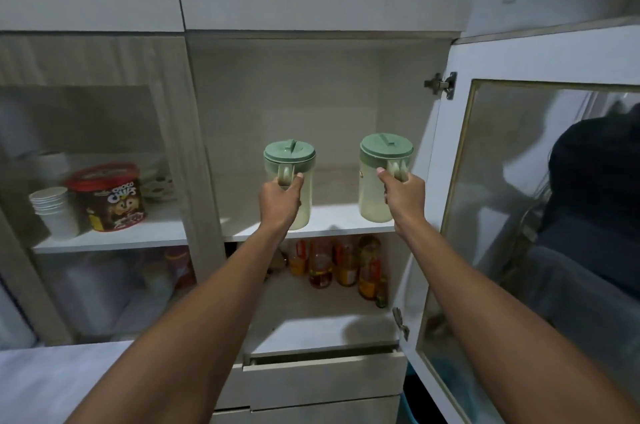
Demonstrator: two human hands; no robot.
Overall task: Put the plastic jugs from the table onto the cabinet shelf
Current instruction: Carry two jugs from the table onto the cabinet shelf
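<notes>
While both arms reached into the open cabinet, the scene stood like this:

Left hand: the left hand (281,199) was closed around the handle of the left jug (290,181), fingers wrapped through the loop.
Right hand: the right hand (403,188) was closed on the handle of the right jug (379,181), thumb laid over the top of the handle.
Left jug: pale green, with a darker green lid; upright, at the front left of the upper shelf (346,215), its base at the shelf surface; whether it rested fully could not be told.
Right jug: same make and colour; upright, at the front right of the same shelf, close to the right wall; contact with the shelf likewise unclear.
Spacing: the two jugs stood well apart, side by side, handles turned toward the person.
Cabinet door: the glass door (540,215) hung open on the right, with a dim reflection in its pane.
Lower shelf: bottles (346,267) with amber and orange contents were clustered at the back.
Left compartment: behind a closed glass front stood a cereal tub (110,196) with a red lid, and just beside it, to its left, a stack of white cups (55,212).
</notes>
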